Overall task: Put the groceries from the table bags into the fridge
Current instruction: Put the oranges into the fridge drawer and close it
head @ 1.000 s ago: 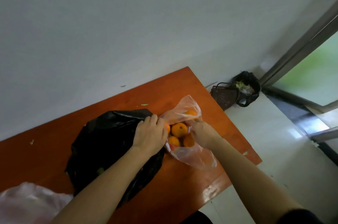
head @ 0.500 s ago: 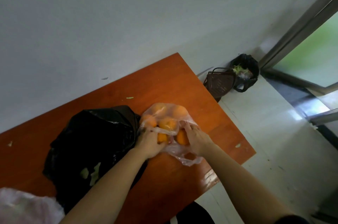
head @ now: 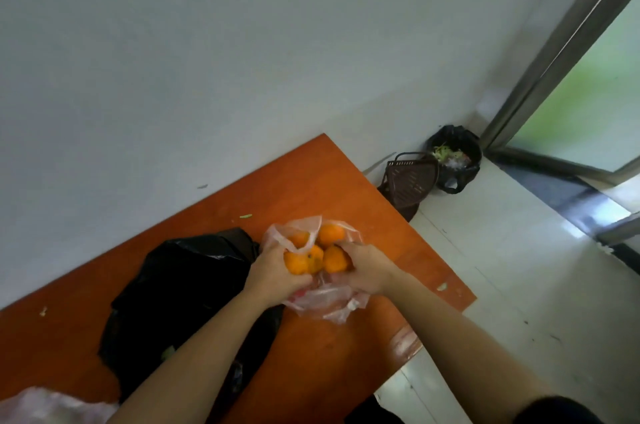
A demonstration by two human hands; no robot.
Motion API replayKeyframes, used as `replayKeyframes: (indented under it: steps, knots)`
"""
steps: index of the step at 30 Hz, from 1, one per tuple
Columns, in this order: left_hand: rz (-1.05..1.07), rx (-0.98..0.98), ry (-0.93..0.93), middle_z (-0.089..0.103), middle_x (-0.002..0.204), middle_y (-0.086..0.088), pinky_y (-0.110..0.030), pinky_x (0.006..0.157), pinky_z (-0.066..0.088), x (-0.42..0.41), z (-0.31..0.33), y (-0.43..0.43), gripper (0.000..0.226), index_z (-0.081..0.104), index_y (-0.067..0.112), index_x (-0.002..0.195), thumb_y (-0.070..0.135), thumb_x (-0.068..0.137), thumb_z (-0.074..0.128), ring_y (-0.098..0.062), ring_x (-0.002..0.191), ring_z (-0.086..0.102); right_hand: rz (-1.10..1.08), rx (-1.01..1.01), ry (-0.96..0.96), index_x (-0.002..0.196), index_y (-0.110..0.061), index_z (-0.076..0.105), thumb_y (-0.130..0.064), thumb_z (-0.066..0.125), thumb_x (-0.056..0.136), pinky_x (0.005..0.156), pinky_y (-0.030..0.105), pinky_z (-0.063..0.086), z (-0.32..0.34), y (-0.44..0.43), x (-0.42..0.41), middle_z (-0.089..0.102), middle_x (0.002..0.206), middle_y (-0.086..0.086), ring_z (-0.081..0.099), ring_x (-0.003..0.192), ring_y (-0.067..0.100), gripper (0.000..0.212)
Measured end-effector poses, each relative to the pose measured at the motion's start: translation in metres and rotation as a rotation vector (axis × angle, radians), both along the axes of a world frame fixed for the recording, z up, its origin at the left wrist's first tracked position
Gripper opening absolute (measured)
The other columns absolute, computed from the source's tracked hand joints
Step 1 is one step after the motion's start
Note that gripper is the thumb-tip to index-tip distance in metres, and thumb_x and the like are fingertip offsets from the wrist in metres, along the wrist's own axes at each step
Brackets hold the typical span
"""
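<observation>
A clear plastic bag [head: 325, 302] lies near the right end of the orange-brown table [head: 346, 188]. Several oranges [head: 331, 233] show at its mouth. My left hand [head: 275, 273] grips an orange [head: 298, 262] on the left side of the pile. On the right, my right hand [head: 367, 269] grips another orange [head: 334, 259] together with the bag's plastic. A crumpled black plastic bag [head: 180, 292] lies just left of the oranges, under my left forearm.
A pale plastic bag [head: 52, 406] sits at the table's near left corner. On the white floor by the wall stand a brown slotted basket [head: 410, 181] and a black bin bag [head: 453, 156] with scraps. A metal door frame [head: 561, 42] runs at the right.
Both hands have closed in on the oranges and pushed the clear bag's plastic down, so the fruit now stands bare at the top. The view has shifted slightly.
</observation>
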State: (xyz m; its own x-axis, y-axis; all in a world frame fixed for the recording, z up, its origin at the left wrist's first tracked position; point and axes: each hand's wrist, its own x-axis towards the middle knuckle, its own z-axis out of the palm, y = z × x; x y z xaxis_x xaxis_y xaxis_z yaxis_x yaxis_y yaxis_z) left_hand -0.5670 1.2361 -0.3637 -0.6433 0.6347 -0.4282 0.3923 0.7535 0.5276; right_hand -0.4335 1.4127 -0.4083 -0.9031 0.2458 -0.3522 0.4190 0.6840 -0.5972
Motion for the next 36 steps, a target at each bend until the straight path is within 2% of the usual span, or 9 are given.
replayKeyframes:
  steps: [4,8,13,17,20,26,30,34,36]
  knots:
    - [0.046,0.156,0.001,0.05,0.113,0.003,-0.04,0.08,0.05,-0.002,0.036,-0.015,0.075,0.054,0.031,0.117,0.059,0.049,0.064,-0.022,0.097,0.057,-0.132,0.042,0.095,0.151,-0.027,0.035,-0.048,0.069,0.084,0.09,0.041,0.052,0.029,-0.006,-0.001,0.058,0.134,0.008,0.06,0.114,0.03,0.077]
    - [0.022,0.346,0.063,0.049,0.109,0.003,-0.033,0.075,0.044,0.001,0.058,-0.034,0.059,0.054,0.032,0.113,0.043,0.06,0.077,-0.019,0.097,0.055,-0.355,0.109,0.251,0.153,-0.028,0.032,-0.047,0.069,0.088,0.101,0.034,0.046,0.06,-0.027,0.014,0.05,0.145,0.004,0.053,0.126,0.024,0.078]
    - [-0.046,0.571,0.17,0.046,0.113,0.004,-0.027,0.077,0.04,0.027,0.08,-0.029,0.06,0.054,0.028,0.122,0.025,0.069,0.082,-0.016,0.098,0.051,-0.635,0.139,0.471,0.15,-0.045,0.022,-0.056,0.06,0.093,0.089,0.018,0.039,0.091,-0.058,0.072,0.041,0.147,-0.006,0.048,0.118,0.008,0.069]
    - [-0.137,0.733,0.142,0.043,0.112,0.008,-0.017,0.066,0.039,0.081,0.115,0.0,0.056,0.053,0.032,0.123,0.027,0.074,0.08,-0.008,0.087,0.05,-0.89,0.254,0.602,0.15,-0.046,0.021,-0.051,0.059,0.096,0.09,0.021,0.045,0.125,-0.069,0.144,0.04,0.145,-0.004,0.047,0.116,0.008,0.066]
    - [-0.278,0.867,0.121,0.043,0.113,0.007,-0.021,0.069,0.04,0.14,0.148,0.027,0.056,0.054,0.026,0.123,0.028,0.074,0.079,-0.011,0.088,0.052,-1.038,0.336,0.708,0.15,-0.043,0.025,-0.044,0.057,0.099,0.086,0.012,0.04,0.153,-0.077,0.216,0.038,0.144,-0.006,0.045,0.116,0.004,0.061]
    - [-0.551,1.022,0.03,0.044,0.113,0.008,-0.031,0.08,0.045,0.297,0.206,0.06,0.055,0.049,0.035,0.117,0.029,0.071,0.079,-0.016,0.095,0.052,-1.383,0.448,0.937,0.148,-0.04,0.033,-0.045,0.049,0.102,0.094,0.024,0.044,0.202,-0.104,0.382,0.037,0.137,-0.01,0.047,0.113,0.006,0.049]
    - [-0.71,1.073,-0.04,0.046,0.115,0.006,-0.021,0.075,0.041,0.425,0.219,0.066,0.057,0.051,0.03,0.118,0.015,0.073,0.083,-0.012,0.093,0.051,-1.603,0.412,1.117,0.14,-0.047,0.037,-0.04,0.052,0.101,0.095,0.038,0.048,0.215,-0.126,0.509,0.039,0.139,-0.007,0.051,0.118,0.017,0.042]
    - [-0.824,1.09,-0.12,0.047,0.117,0.006,-0.014,0.071,0.042,0.567,0.215,0.064,0.06,0.049,0.032,0.12,0.02,0.073,0.084,-0.016,0.098,0.053,-1.78,0.487,1.122,0.137,-0.041,0.039,-0.031,0.076,0.087,0.086,0.024,0.049,0.219,-0.157,0.64,0.047,0.131,-0.001,0.057,0.104,0.012,0.063]
    - [-0.896,1.081,-0.148,0.047,0.118,0.006,-0.014,0.072,0.042,0.633,0.213,0.062,0.061,0.051,0.028,0.123,0.02,0.073,0.084,-0.016,0.1,0.053,-1.826,0.565,1.069,0.134,-0.045,0.039,-0.03,0.086,0.076,0.085,0.025,0.05,0.217,-0.172,0.703,0.048,0.13,-0.001,0.058,0.104,0.015,0.076]
